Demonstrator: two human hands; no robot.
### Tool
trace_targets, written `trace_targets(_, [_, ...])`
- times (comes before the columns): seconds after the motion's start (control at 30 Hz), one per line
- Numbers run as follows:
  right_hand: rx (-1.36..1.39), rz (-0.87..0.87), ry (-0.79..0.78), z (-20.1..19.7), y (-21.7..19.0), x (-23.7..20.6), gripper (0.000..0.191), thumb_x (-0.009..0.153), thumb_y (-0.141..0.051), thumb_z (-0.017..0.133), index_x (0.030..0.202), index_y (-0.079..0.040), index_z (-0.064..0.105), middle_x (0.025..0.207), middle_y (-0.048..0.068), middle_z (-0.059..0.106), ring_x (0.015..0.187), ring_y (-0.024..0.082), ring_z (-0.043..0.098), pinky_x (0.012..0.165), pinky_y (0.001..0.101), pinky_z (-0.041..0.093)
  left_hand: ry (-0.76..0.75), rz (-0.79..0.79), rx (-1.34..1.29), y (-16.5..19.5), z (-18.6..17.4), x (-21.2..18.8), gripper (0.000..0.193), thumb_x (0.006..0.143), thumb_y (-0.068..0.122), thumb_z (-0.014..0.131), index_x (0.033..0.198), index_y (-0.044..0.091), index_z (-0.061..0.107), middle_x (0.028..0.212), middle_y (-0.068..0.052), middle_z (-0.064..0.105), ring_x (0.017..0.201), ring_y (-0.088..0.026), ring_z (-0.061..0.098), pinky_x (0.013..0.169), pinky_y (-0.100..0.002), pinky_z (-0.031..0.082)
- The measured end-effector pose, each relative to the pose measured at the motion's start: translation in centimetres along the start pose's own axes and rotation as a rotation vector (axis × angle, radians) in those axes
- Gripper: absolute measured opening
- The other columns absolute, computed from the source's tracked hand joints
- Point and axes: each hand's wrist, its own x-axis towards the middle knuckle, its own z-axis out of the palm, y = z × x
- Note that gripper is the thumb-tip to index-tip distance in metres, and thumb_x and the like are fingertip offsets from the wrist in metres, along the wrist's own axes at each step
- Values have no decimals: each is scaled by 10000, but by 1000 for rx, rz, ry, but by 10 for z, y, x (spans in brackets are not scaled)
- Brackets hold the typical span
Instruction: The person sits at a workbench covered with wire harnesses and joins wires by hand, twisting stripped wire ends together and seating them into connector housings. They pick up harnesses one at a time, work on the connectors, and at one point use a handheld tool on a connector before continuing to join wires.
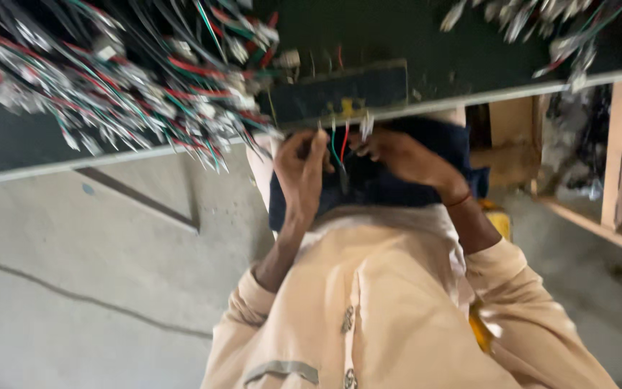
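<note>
My left hand (302, 171) and my right hand (406, 155) meet just below the table edge, over my lap. Both are closed around a small bunch of thin wires (337, 148), green, red and white, that stands up between them. A small pale connector (366, 126) sits at the top of the wires near my right fingers. A red thread circles my right wrist. The picture is blurred, so the exact finger grip is unclear. Right above the hands, a dark blue block with yellow parts (340, 94) lies on the table.
A dark green tabletop with a pale edge (73, 164) carries a big heap of wired pieces (131, 79) on the left and another heap (541, 29) at the top right. A wooden shelf frame (617, 151) stands at right. Grey concrete floor (73, 274) lies below.
</note>
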Motion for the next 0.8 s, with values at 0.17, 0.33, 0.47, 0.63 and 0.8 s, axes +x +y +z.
trace_targets(0.17, [-1078, -67, -158, 13, 6, 19, 566, 712, -53, 655, 1270, -142, 662, 1335, 215, 566, 1377, 405, 427, 1161, 521, 307, 30, -9, -175, -3, 8, -1, 201, 971, 179, 717, 930, -18, 705, 696, -9, 628, 566, -72, 559, 506, -249, 488])
trace_targets(0.33, [-1127, -379, -83, -8, -2, 13, 520, 735, -129, 689, 1252, -70, 676, 1364, 166, 597, 1332, 378, 482, 1104, 543, 326, 93, -15, -235, -10, 17, -5, 216, 1009, 183, 706, 970, -30, 701, 725, 8, 604, 610, -45, 516, 527, -232, 485])
trace_targets(0.47, [-1034, -110, -137, -45, -10, -24, 310, 885, -193, 696, 1185, -119, 688, 1295, 127, 654, 1239, 352, 567, 1073, 454, 435, 138, -52, -237, -16, 23, -7, 204, 1001, 176, 699, 973, -25, 682, 743, 4, 595, 595, -45, 507, 504, -273, 541])
trace_targets(0.63, [-1021, -113, 6, -73, -11, -90, 391, 899, -289, 688, 1200, -40, 653, 1149, 169, 677, 1116, 376, 615, 969, 475, 481, 102, -63, -291, -19, 24, -5, 200, 987, 169, 698, 1002, -30, 689, 754, -16, 632, 620, -79, 581, 535, -289, 567])
trace_targets(0.8, [-738, 217, 39, -88, 3, -131, 321, 990, -276, 643, 1191, -26, 633, 1037, 180, 664, 954, 342, 649, 818, 419, 510, 54, 106, 232, 5, 2, -14, 248, 1098, 206, 672, 1001, -15, 731, 769, -54, 655, 664, -118, 618, 612, -280, 521])
